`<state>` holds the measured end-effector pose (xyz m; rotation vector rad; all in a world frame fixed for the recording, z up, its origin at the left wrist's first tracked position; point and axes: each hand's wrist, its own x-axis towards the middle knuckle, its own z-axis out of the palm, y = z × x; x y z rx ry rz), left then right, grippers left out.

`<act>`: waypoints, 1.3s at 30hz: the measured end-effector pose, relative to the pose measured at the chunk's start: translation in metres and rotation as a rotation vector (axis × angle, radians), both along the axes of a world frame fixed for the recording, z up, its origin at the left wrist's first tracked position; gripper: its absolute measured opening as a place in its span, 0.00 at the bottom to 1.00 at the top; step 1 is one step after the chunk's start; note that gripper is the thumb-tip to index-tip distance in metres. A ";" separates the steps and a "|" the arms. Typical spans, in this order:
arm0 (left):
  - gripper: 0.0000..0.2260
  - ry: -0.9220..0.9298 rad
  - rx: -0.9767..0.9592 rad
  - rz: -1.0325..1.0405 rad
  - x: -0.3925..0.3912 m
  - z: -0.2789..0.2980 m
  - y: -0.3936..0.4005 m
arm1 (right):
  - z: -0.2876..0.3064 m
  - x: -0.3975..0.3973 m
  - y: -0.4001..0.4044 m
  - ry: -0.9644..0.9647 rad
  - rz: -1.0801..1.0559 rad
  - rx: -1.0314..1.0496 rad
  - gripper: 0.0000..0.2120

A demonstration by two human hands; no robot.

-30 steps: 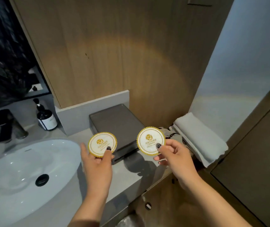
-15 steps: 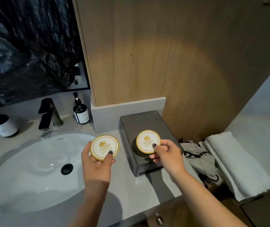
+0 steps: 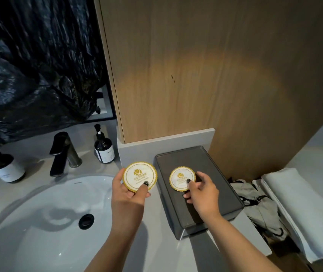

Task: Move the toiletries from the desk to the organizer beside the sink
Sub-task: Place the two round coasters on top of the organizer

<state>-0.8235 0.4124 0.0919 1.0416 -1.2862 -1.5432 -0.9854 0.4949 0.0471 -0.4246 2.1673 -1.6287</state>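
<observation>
The left hand holds a round white disc with a wavy gold edge in a tight grip, thumb on top, above the pale grey table between the white sink and the dark grey box-shaped organizer. At about three o'clock from it, the right hand pinches a smaller round white and gold disc over the organizer's flat top. At ten o'clock from the left hand stand a black tap and a dark pump bottle.
</observation>
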 end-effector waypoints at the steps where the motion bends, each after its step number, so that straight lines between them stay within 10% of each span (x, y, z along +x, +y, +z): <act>1: 0.27 -0.013 -0.005 0.013 -0.001 0.000 -0.002 | 0.001 -0.003 -0.001 0.033 0.023 0.035 0.19; 12: 0.27 -0.109 0.021 0.203 -0.026 -0.007 0.001 | -0.023 -0.036 0.026 1.152 0.515 0.306 0.19; 18: 0.26 -0.118 0.036 0.280 -0.034 -0.007 0.016 | -0.033 -0.039 0.018 0.898 0.726 0.288 0.22; 39: 0.27 -0.132 0.049 0.352 -0.038 -0.008 0.020 | -0.032 -0.048 -0.029 1.062 0.730 0.397 0.26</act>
